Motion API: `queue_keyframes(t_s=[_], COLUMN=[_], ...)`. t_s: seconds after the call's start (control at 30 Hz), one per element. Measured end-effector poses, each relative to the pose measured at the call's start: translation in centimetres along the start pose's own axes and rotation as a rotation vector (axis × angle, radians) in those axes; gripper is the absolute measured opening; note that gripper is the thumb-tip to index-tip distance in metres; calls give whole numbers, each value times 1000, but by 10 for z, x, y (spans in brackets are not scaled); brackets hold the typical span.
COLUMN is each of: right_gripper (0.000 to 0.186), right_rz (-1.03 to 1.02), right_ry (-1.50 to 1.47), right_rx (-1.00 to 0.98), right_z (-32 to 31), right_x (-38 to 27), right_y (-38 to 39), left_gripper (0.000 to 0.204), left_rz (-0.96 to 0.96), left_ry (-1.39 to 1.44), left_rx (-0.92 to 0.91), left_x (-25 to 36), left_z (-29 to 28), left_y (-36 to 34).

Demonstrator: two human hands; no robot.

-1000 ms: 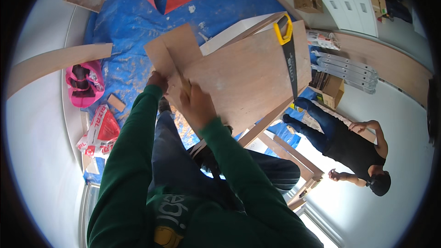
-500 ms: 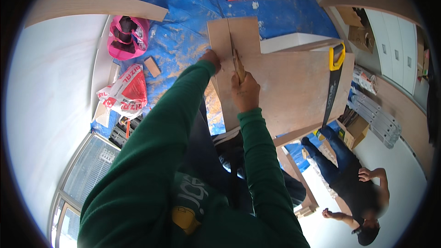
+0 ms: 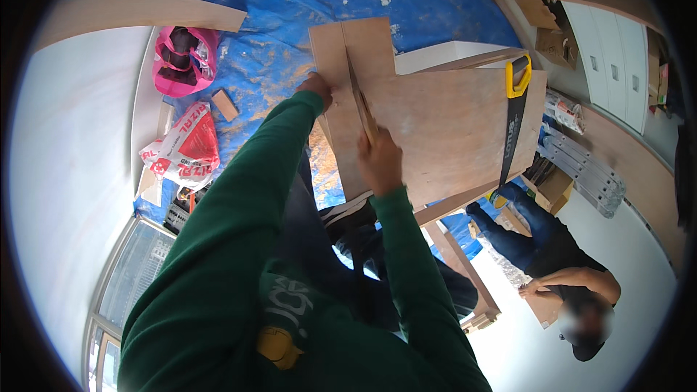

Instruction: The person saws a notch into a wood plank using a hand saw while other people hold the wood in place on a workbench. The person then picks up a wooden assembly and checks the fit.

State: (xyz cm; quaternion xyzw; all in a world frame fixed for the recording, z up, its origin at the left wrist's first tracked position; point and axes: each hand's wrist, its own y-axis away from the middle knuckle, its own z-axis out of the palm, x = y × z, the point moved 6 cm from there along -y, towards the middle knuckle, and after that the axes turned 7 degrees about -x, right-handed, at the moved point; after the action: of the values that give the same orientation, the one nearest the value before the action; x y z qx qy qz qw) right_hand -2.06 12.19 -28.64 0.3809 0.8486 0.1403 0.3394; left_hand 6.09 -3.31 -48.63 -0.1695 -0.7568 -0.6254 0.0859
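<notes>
A plywood panel (image 3: 446,131) with a narrower raised tongue lies in front of me, a long slit running through the tongue. My left hand (image 3: 315,88) is closed on the left edge of the tongue (image 3: 327,47). My right hand (image 3: 380,158) is closed round the light wooden handle of a saw (image 3: 360,101), whose narrow dark blade sits in the slit. A second saw with a yellow handle (image 3: 517,88) lies at the panel's right side, its black blade pointing toward the lower edge of the view.
A blue tarp (image 3: 261,36) carries sawdust, a pink bag (image 3: 185,80), a red-and-white sack (image 3: 185,145) and a small block (image 3: 225,104). A long board (image 3: 138,14) juts from the left. A co-worker (image 3: 552,247) is at right, near a folded ladder (image 3: 577,170) and cardboard boxes (image 3: 555,181).
My right hand has moved back along the slit with the saw since half a second ago. The co-worker has bent over and brought both hands toward a board. The view has shifted slightly.
</notes>
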Motion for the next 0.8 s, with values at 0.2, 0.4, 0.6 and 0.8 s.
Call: queue_keyframes(t_s=[0.2,0.4,0.6,0.8], right_gripper=[34,39,32,32], right_rz=[44,215,1,39], right_ry=[-102,-78,-72,-69], right_rx=[-46,-81,40,-41], right_z=[-11,-92,11,-15], right_x=[-47,-38,-6,-30], right_y=[20,212,12,47], left_gripper=[80,75,68,65], left_rz=[108,-89,19,104], left_ry=[-217,286,91,69], left_rx=[-8,89,47,11], left_x=[-57,-35,-24,-58], left_z=[-1,-9,-2,2], left_y=[-48,1,-12,-49])
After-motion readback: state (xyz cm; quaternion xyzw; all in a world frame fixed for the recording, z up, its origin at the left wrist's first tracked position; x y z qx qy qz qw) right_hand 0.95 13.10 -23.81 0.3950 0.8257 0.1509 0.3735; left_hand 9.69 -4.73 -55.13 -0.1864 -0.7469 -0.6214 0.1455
